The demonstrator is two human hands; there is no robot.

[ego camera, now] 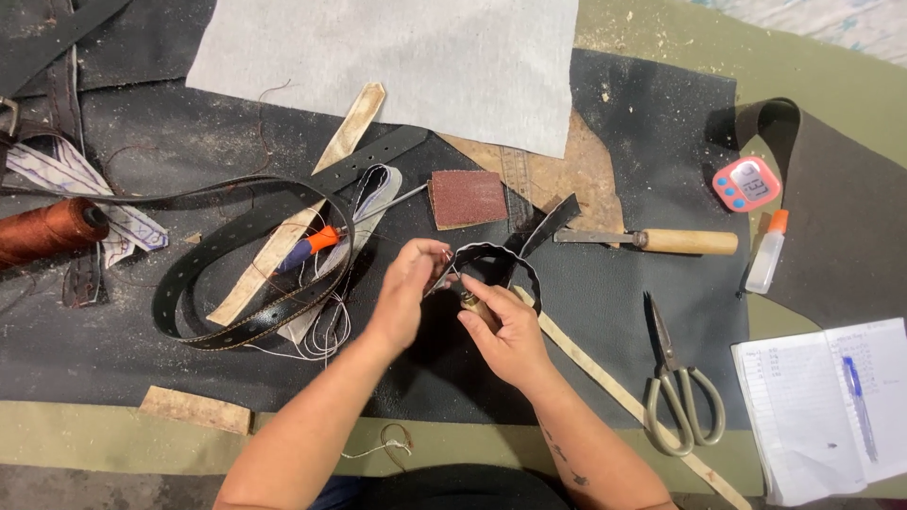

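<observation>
Even, bright light; sharp focus.

Single head-worn view, looking steeply down. Close over the worktable [94,430]. Near edge at bottom, far side up top

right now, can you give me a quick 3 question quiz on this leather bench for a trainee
1. True or false: the scissors lie right of both hands.
2. What does the left hand pinch: A) black leather strap B) glue bottle C) thread spool?
3. What lies on the open notebook?

Key: 1 true. 2 A. 3 a blue pen.
</observation>
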